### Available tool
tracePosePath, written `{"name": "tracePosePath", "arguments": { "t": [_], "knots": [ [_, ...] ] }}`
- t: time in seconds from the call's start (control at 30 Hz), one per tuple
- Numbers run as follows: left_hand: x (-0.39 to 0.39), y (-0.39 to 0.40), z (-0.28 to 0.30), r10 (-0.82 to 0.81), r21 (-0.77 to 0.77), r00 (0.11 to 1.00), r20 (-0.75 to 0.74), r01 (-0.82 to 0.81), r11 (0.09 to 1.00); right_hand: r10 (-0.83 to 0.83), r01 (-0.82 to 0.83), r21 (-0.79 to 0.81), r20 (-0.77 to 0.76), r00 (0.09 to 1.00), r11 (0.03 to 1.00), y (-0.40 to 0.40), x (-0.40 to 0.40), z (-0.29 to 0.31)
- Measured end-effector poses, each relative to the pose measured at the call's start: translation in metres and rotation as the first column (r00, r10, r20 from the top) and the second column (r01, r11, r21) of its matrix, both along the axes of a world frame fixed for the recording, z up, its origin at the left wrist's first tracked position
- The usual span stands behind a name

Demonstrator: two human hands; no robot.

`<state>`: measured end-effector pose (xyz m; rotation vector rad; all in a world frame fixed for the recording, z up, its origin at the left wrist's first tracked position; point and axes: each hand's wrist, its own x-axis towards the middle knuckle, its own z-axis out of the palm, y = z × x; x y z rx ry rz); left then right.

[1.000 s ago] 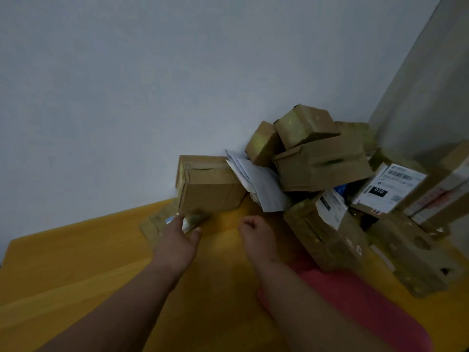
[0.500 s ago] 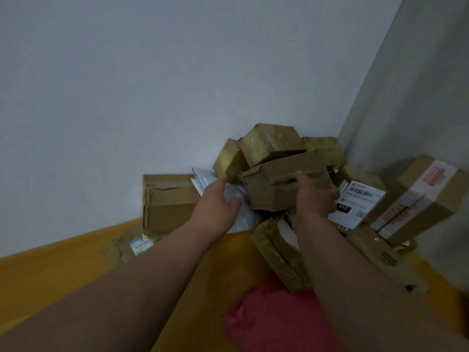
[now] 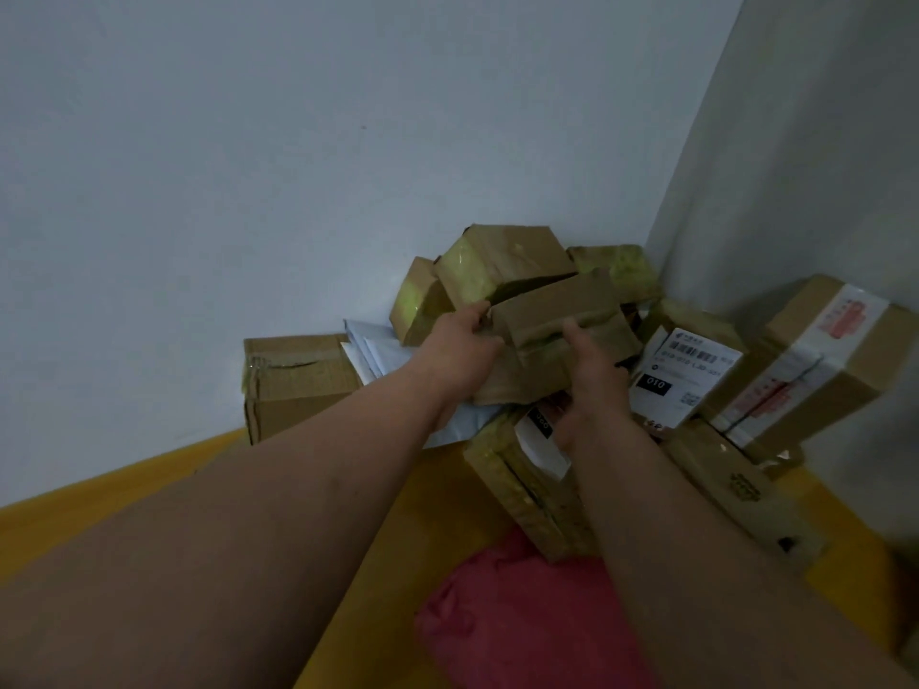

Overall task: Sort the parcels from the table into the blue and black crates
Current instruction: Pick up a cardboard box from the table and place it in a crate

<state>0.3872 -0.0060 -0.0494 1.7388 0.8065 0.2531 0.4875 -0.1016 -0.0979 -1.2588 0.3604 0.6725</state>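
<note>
A heap of cardboard parcels fills the corner of the yellow table (image 3: 398, 514). Both my hands grip one taped brown box (image 3: 557, 315) in the middle of the heap. My left hand (image 3: 462, 350) holds its left end and my right hand (image 3: 592, 385) clasps its front, thumb on top. Another taped box (image 3: 502, 258) rests just behind it. A white envelope (image 3: 373, 350) lies under my left wrist. The blue and black crates are out of view.
A larger box (image 3: 293, 385) stands at the left against the wall. To the right are a parcel with a white barcode label (image 3: 681, 375) and a box with red-printed tape (image 3: 815, 360). A pink soft bag (image 3: 522, 619) lies near me. Walls close the corner.
My left hand has moved from the white envelope onto the brown box's left end. My right hand has shifted lower on its front. The view has come closer.
</note>
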Motion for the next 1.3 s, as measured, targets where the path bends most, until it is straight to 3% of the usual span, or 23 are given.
{"name": "tracePosePath", "arguments": {
  "t": [0.17,0.33,0.53,0.67,0.77,0.83,0.9,1.0,1.13,1.3],
  "knots": [
    [-0.013,-0.019,-0.003,-0.056,0.291,0.998,0.012,0.050,0.955,0.048,-0.044,0.053,-0.067,0.997,0.998,-0.007,-0.015,0.006],
    [-0.048,-0.046,-0.004,-0.188,0.483,0.977,0.098,0.118,0.867,0.033,-0.035,0.097,0.025,0.999,0.995,-0.016,-0.040,0.013],
    [-0.104,-0.062,0.001,-0.206,0.511,0.967,0.153,0.101,0.854,-0.007,-0.021,0.182,0.153,0.988,0.983,-0.035,-0.089,0.025],
    [-0.157,-0.072,0.004,-0.128,0.380,0.942,0.310,0.001,0.925,-0.009,-0.058,0.320,0.204,0.979,0.946,-0.052,-0.134,0.032],
    [-0.202,-0.073,-0.003,0.139,0.242,0.903,0.406,-0.253,0.937,0.074,-0.172,0.400,0.248,0.966,0.900,-0.063,-0.171,0.039],
    [-0.234,-0.068,-0.006,0.324,0.082,0.865,0.384,-0.381,0.921,0.138,-0.243,0.417,0.266,0.954,0.876,-0.069,-0.197,0.040],
    [-0.266,-0.064,-0.007,0.416,-0.089,0.850,0.322,-0.410,0.908,0.203,-0.313,0.447,0.276,0.939,0.838,-0.075,-0.224,0.038],
    [-0.313,-0.060,-0.008,0.416,-0.257,0.875,0.250,-0.354,0.899,0.312,-0.420,0.483,0.290,0.905,0.769,-0.079,-0.266,0.031],
    [-0.369,-0.063,-0.009,0.352,-0.369,0.917,0.188,-0.266,0.890,0.466,-0.539,0.438,0.271,0.842,0.719,-0.081,-0.318,0.020],
    [-0.424,-0.069,-0.018,0.391,-0.410,0.908,0.155,-0.301,0.861,0.564,-0.626,0.354,0.274,0.779,0.695,-0.080,-0.369,0.013]
  ]
}}
